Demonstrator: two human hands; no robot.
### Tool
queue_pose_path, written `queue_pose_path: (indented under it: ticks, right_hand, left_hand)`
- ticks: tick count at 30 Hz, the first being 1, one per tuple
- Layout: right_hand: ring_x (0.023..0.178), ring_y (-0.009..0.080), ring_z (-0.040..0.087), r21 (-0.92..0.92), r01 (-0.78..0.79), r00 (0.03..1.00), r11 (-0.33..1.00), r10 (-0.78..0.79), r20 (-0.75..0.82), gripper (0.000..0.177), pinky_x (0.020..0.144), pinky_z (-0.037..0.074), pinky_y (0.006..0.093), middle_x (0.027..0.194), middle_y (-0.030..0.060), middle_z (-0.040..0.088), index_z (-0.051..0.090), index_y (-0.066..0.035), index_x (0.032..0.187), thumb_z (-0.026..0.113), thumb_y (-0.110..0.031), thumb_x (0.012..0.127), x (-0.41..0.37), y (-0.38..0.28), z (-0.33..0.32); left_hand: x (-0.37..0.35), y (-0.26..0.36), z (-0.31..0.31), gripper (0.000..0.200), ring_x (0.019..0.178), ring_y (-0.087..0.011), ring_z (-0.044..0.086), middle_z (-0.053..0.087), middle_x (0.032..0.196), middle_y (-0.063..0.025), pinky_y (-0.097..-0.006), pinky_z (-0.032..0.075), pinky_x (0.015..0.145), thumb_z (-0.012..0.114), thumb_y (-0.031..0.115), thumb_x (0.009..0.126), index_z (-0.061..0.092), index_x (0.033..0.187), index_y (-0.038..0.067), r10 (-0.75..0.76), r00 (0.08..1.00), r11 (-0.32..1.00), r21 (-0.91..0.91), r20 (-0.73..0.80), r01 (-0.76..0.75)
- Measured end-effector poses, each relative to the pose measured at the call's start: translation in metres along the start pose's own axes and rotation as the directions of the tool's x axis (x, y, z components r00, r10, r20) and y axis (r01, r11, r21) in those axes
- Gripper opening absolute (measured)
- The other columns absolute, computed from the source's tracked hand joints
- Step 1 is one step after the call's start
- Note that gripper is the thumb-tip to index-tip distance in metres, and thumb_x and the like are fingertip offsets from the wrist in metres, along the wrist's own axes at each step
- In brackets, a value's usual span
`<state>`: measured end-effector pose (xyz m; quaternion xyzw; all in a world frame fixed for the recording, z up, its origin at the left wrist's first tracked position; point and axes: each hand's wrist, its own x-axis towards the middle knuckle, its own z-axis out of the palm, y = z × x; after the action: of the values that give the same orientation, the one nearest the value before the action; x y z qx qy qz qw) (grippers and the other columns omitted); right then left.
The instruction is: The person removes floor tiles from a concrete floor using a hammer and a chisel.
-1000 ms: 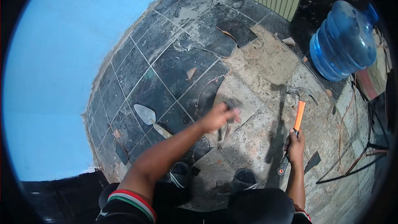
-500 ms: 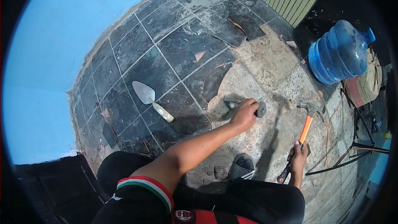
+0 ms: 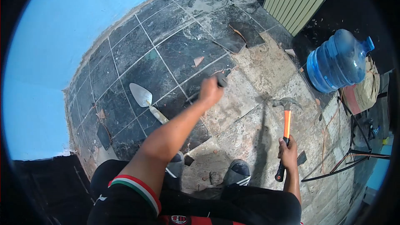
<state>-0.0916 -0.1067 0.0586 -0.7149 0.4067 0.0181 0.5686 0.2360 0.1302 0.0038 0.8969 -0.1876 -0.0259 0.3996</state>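
Note:
My left hand (image 3: 211,92) is closed around a short dark tool, apparently a chisel (image 3: 221,80). Its rounded dark end sticks out to the right of my fist; the rest is hidden by the hand. Below lies the border between the black floor tiles (image 3: 175,52) and the exposed mortar bed (image 3: 237,96). In my right hand (image 3: 288,152) is a claw hammer (image 3: 287,121), gripped by its black and orange handle, head pointing away from me. A trowel (image 3: 141,96) lies on the tiles, left of my left forearm.
A blue water jug (image 3: 337,62) stands at the right, beside a paper sack (image 3: 363,91) and a black metal frame (image 3: 354,158). Broken tile shards (image 3: 198,61) lie about. A slatted panel (image 3: 298,0) is at the back, a blue wall (image 3: 71,50) at the left.
My left hand has moved left and away from me with the chisel, from the bare mortar to the tile edge. The hammer has shifted left and turned more upright in view.

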Motion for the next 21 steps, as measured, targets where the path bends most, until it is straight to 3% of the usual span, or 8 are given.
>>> queue_pose_path:
  ticks: [2,4,6,9,15,18,19,21]
  right_hand:
    - [0.046,0.0080,0.045,-0.063,0.011,1.000,0.998,-0.010,0.015,0.016,0.042,0.039,0.0271,0.062,-0.0027,0.047,0.053,-0.005,0.099,0.062,-0.018,0.103,-0.002,-0.004,0.001]
    - [0.046,0.0086,0.046,-0.085,0.011,1.000,0.996,-0.009,0.028,0.018,0.042,0.040,0.0278,0.063,-0.0024,0.048,0.053,-0.005,0.099,0.062,-0.019,0.103,-0.010,-0.010,0.004]
    - [0.047,0.0086,0.047,-0.051,-0.016,0.999,0.999,0.018,0.042,0.019,0.042,0.040,0.0280,0.063,-0.0023,0.049,0.052,-0.005,0.098,0.063,-0.020,0.103,-0.017,-0.010,0.005]
    - [0.047,0.0082,0.047,-0.040,-0.035,0.998,0.999,0.037,0.041,0.020,0.042,0.040,0.0279,0.063,-0.0025,0.048,0.052,-0.005,0.096,0.065,-0.020,0.103,-0.021,-0.008,0.010]
    - [0.047,0.0080,0.046,0.007,-0.057,0.997,0.998,0.057,0.045,0.022,0.042,0.039,0.0281,0.063,-0.0025,0.047,0.052,-0.005,0.094,0.066,-0.019,0.102,-0.017,0.003,0.008]
    - [0.047,0.0073,0.046,0.010,-0.060,0.998,0.998,0.060,0.035,0.021,0.042,0.038,0.0278,0.064,-0.0032,0.047,0.053,-0.005,0.095,0.066,-0.019,0.102,-0.012,0.006,0.006]
    - [0.047,0.0072,0.045,0.027,-0.064,0.998,0.998,0.063,0.028,0.020,0.042,0.038,0.0277,0.064,-0.0033,0.046,0.054,-0.005,0.095,0.066,-0.019,0.102,-0.011,0.006,0.006]
    - [0.047,0.0066,0.045,0.053,-0.068,0.998,0.996,0.067,0.019,0.021,0.042,0.037,0.0271,0.064,-0.0039,0.046,0.055,-0.004,0.099,0.067,-0.021,0.102,-0.009,0.008,0.005]
  left_hand:
    - [0.027,-0.025,-0.003,0.018,0.086,-0.0359,0.074,0.075,0.093,-0.0214,-0.0439,0.057,0.076,0.075,0.017,0.085,0.074,0.097,0.005,-0.107,0.991,0.989,-0.109,-0.076,0.098]
    - [0.046,-0.008,-0.026,0.020,0.085,-0.0232,0.072,0.076,0.092,-0.0137,-0.0382,0.054,0.077,0.079,0.019,0.087,0.073,0.097,0.004,-0.149,0.973,0.909,-0.412,-0.174,0.066]
    - [0.061,-0.004,-0.040,0.018,0.085,-0.0130,0.063,0.072,0.092,-0.0030,-0.0330,0.049,0.079,0.081,0.020,0.090,0.071,0.097,0.006,-0.328,0.939,0.763,-0.616,-0.108,0.195]
    - [0.073,-0.024,-0.037,0.016,0.091,-0.0156,0.064,0.068,0.098,-0.0027,-0.0363,0.053,0.089,0.077,0.014,0.094,0.069,0.104,0.005,-0.285,0.956,0.587,-0.802,-0.074,0.113]
    - [0.065,-0.038,-0.033,0.012,0.094,-0.0138,0.064,0.068,0.100,-0.0014,-0.0345,0.051,0.095,0.074,0.011,0.096,0.068,0.105,0.005,-0.248,0.967,0.540,-0.837,-0.056,0.090]
    - [0.054,-0.033,-0.026,0.021,0.090,-0.0115,0.059,0.069,0.098,0.0003,-0.0311,0.046,0.082,0.079,0.021,0.093,0.070,0.102,0.004,-0.229,0.969,0.649,-0.757,-0.093,0.080]
    - [0.053,-0.033,-0.019,0.022,0.088,-0.0114,0.059,0.069,0.095,-0.0004,-0.0310,0.047,0.081,0.079,0.023,0.093,0.070,0.099,0.004,-0.301,0.939,0.702,-0.706,-0.169,0.098]
    - [0.047,-0.024,-0.017,0.024,0.085,-0.0112,0.059,0.069,0.092,-0.0006,-0.0311,0.048,0.079,0.080,0.026,0.093,0.071,0.097,0.004,-0.246,0.955,0.708,-0.704,-0.163,0.062]
